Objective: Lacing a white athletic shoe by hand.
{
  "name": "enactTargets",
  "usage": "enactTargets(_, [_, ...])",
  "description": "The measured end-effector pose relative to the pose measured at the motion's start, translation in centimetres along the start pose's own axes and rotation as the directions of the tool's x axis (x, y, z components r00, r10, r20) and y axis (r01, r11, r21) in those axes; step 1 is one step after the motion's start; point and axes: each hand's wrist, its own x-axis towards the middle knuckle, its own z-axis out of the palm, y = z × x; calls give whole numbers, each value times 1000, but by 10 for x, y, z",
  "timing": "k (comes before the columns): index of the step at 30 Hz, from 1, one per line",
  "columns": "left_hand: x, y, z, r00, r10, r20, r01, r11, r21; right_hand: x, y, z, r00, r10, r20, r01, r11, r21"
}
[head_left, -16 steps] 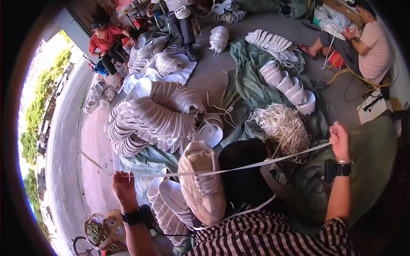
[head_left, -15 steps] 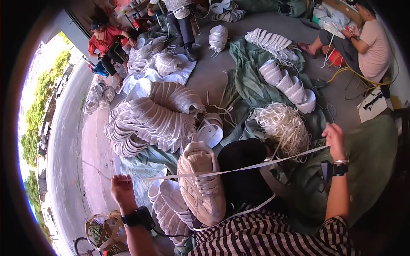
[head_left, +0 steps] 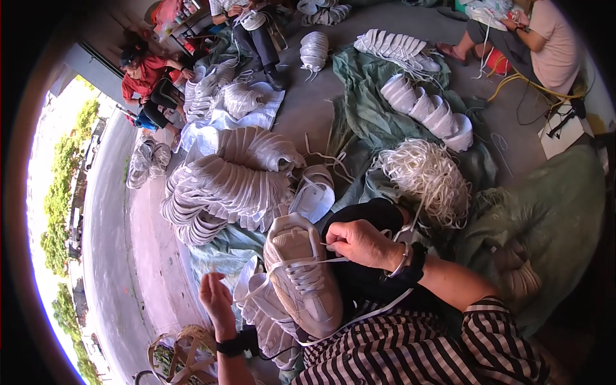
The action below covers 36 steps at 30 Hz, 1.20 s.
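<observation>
1. Centre stage, the beige shoe (head_left: 308,313) lies toe toward the person, just in front of the striped shirt (head_left: 398,346), its crossed rows already threaded.
2. In from the shoe's right comes the right hand (head_left: 369,245), thumb and fingertips pinched together on the white lace (head_left: 333,260) close beside the opening!
3. Over on the shoe's left, the left hand (head_left: 218,305) is raised, fingers loosely bent; a strand reaches toward it, but it's blurred there, so I can't tell whether they grip it.
4. Beyond the shoe and to its left, a big heap of pale shoe uppers (head_left: 224,189).
5. Beyond it to the right, a tangled bundle of laces (head_left: 423,179).
6. Far past the shoe, upper left, a co-worker in red (head_left: 147,80) bends low.
</observation>
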Motion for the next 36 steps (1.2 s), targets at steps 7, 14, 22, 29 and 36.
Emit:
enactTargets(7, [-26,36,94,978,43,203,-23,995,-100,3,2,6,999,-24,-33,18,985,-169])
enactTargets(14, [-26,11,85,903,101,418,-153,984,93,5,-1,2,998,-62,2,61,961,-269])
enactTargets(22, [-27,15,85,972,202,119,-212,974,75,7,-6,4,901,-424,90,408,758,-509])
enactTargets(29, [-29,13,75,961,-26,275,55,994,-100,16,-12,9,873,-471,126,464,723,-513])
enactTargets(36, [-19,6,73,943,16,333,-9,1000,-23,23,-20,1,877,-400,268,480,766,-428])
